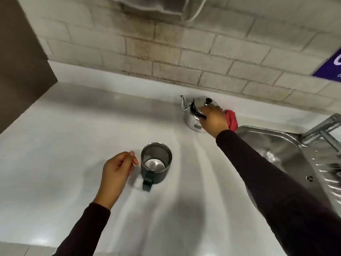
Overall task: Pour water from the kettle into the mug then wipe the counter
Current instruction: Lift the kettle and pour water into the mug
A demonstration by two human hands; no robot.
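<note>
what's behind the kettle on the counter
A red cloth lies just behind the kettle, toward the sink. The right hand on the kettle's handle covers part of it, so its full extent is hidden.

No readable text. Purple sign (pixel 332 66) on brick wall: white letter cut off at frame edge. Kettle (pixel 195 115) label blurred.

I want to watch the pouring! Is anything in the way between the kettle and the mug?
Nothing visible. Bare counter lies between the kettle and the open mug. The left hand hovers beside the mug, on its far side from the kettle.
</note>
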